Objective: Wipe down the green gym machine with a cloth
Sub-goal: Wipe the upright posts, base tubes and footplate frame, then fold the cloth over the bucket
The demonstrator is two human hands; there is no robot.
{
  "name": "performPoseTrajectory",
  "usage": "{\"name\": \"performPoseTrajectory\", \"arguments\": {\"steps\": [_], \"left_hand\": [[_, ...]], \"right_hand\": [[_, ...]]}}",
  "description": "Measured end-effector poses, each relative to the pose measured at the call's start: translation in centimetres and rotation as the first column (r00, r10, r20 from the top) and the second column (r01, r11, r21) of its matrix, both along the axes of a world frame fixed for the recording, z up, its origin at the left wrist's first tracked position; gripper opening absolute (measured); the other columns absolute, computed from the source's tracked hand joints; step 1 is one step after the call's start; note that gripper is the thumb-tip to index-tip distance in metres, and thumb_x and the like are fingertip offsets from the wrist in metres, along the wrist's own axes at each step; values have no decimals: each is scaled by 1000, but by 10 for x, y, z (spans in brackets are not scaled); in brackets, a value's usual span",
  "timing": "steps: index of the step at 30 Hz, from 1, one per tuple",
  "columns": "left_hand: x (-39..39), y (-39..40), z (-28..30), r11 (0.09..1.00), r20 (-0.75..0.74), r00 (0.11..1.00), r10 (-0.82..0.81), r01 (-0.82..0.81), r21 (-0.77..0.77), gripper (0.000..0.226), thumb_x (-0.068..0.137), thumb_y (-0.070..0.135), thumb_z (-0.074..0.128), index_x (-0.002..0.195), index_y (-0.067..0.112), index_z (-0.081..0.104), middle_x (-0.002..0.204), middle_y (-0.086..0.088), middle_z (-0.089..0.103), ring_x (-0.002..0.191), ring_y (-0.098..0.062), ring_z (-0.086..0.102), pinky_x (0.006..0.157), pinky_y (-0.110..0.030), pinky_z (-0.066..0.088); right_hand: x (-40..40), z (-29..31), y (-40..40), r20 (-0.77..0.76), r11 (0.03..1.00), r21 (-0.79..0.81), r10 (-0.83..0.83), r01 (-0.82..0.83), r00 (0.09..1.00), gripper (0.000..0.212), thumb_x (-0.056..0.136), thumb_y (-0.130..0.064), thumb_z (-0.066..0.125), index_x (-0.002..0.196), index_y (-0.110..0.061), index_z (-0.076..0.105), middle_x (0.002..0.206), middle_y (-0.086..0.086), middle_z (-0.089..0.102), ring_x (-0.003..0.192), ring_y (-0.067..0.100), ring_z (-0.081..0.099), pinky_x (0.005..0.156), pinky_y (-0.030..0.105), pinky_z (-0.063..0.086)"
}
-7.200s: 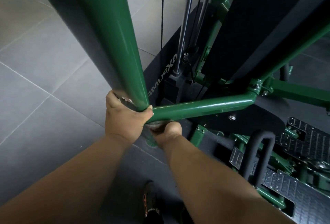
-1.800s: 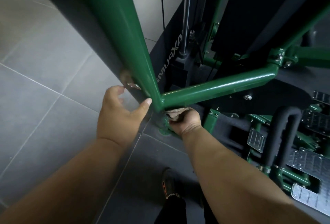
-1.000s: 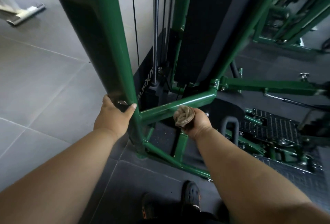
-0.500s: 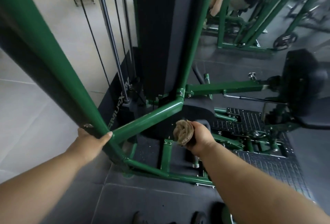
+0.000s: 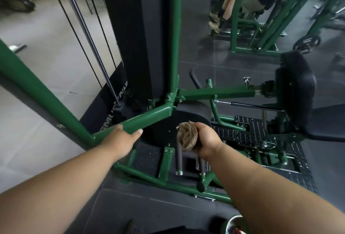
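The green gym machine fills the view; its slanted cross tube (image 5: 149, 118) runs from a joint at the lower left up to the black weight-stack shroud (image 5: 138, 34). My left hand (image 5: 121, 140) grips this cross tube near its lower end, thumb over the top. My right hand (image 5: 202, 140) is held in the air to the right of it, above the black base, and holds a crumpled brown cloth (image 5: 187, 135) bunched in its fist. The cloth touches no part of the frame.
A black padded seat (image 5: 295, 92) and steel footplates (image 5: 248, 131) lie to the right. Cables and a guide rod (image 5: 89, 38) run at the left. Another green machine (image 5: 261, 19) with a person on it stands behind. A container (image 5: 236, 224) shows at the bottom edge.
My view has risen from the low frame joint. My left hand slid from the big upright onto the cross tube. My right hand lifted the cloth away from the joint into the air.
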State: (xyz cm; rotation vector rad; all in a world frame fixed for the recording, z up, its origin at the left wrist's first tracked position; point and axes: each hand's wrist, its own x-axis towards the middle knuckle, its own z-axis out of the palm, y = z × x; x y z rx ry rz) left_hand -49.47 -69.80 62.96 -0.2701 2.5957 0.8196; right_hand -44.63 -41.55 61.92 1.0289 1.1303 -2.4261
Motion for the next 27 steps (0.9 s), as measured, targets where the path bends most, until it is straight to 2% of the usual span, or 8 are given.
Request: {"name": "performPoseTrajectory", "arguments": {"steps": [3, 8, 12, 16, 19, 22, 24, 27], "left_hand": [[10, 37, 2, 999, 26, 1000, -17, 16, 38, 100, 90, 80, 53, 164, 18, 27, 144, -8, 61, 132, -31, 57, 101, -37, 46], [25, 84, -4, 994, 64, 993, -96, 91, 65, 79, 96, 70, 56, 156, 20, 44, 139, -7, 64, 131, -27, 58, 111, -41, 46], [30, 107, -22, 984, 143, 974, -177, 173, 36, 67, 99, 61, 59, 151, 19, 52, 132, -15, 69, 122, -34, 66, 104, -44, 51], [26, 118, -50, 974, 225, 948, -225, 228, 10, 68, 94, 63, 64, 147, 20, 57, 133, -2, 69, 118, -25, 67, 107, -41, 52], [15, 131, -71, 954, 203, 941, -273, 292, -72, 60, 97, 56, 63, 146, 21, 56, 125, -2, 73, 112, -24, 69, 99, -37, 54], [3, 156, -80, 904, 149, 915, -374, 396, -161, 44, 99, 53, 60, 136, 30, 58, 112, 8, 72, 94, -17, 64, 80, -30, 50], [-6, 177, -88, 882, 148, 886, -439, 456, -116, 42, 97, 52, 60, 133, 31, 60, 105, 11, 70, 90, -15, 62, 80, -30, 51], [-18, 207, -102, 844, 191, 831, -523, 536, -20, 49, 91, 57, 56, 133, 33, 58, 94, 7, 74, 88, -17, 69, 83, -33, 55]], "right_hand": [[11, 2, 30, 11, 998, 58, 21, -21, 1000, 36, 106, -26, 50, 108, 0, 74, 99, 18, 72, 89, 32, 68, 92, 48, 57], [29, 2, 76, 32, 998, -19, -53, 54, 998, 35, 102, -26, 49, 112, 0, 71, 106, 19, 64, 84, 31, 63, 91, 45, 54], [45, -9, 106, 24, 993, -2, -115, 115, 993, 37, 103, -22, 43, 110, 3, 70, 105, 21, 61, 83, 32, 61, 97, 47, 54], [56, -32, 121, 123, 990, 25, -143, 141, 982, 46, 102, -26, 41, 126, 4, 68, 97, 21, 67, 78, 32, 64, 75, 42, 58], [56, -50, 128, 201, 979, 75, -199, 188, 959, 48, 101, -28, 46, 127, 6, 68, 103, 21, 70, 84, 34, 68, 86, 49, 57], [56, -59, 135, 227, 963, 83, -268, 256, 936, 46, 105, -29, 41, 112, 6, 70, 103, 22, 66, 77, 32, 66, 82, 46, 56], [57, -61, 144, 230, 957, 112, -287, 268, 930, 47, 107, -29, 39, 107, 6, 70, 97, 21, 65, 77, 33, 64, 83, 45, 57], [59, -58, 159, 237, 927, 196, -361, 320, 902, 47, 104, -26, 44, 112, 10, 73, 104, 25, 69, 91, 38, 66, 102, 59, 53]]}}
